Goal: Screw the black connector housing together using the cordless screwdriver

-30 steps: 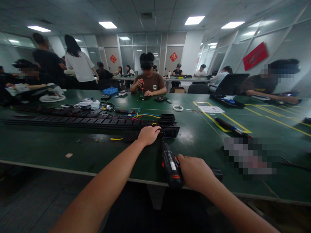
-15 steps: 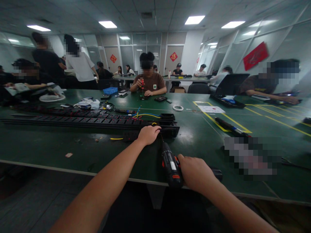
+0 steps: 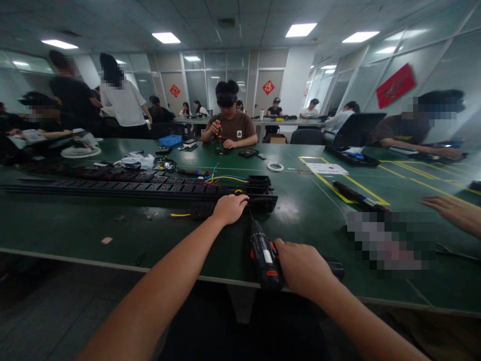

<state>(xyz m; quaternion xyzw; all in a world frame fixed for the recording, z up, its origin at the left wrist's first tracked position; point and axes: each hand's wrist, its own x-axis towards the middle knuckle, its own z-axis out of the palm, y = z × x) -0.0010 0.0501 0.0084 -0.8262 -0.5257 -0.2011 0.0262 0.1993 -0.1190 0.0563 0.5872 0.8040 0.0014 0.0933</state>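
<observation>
Only the head view to go on here, so here's our count. We've got one power drill [image 3: 265, 258], with our right hand [image 3: 300, 265] wrapped round its handle, fingers clamped on it, though most of them are hidden behind the tool. Its thin bit points away from us at the near end of a long black socket strip [image 3: 169, 189] lying across the green table [image 3: 158, 250]. Can't tell if the tip actually touches anything. Our left hand [image 3: 230, 209] rests on that end, and we can't tell how its fingers sit underneath. At least two strips lie side by side; the back ones overlap too much to count, and they get murky at far left. Also: one blue basket [image 3: 171, 141], one white ring [image 3: 275, 171], one loose yellow wire [image 3: 180, 215]. At far right, one co-worker's hand [image 3: 451, 210] is cut off by the edge, above a pixelated patch [image 3: 387, 245].
</observation>
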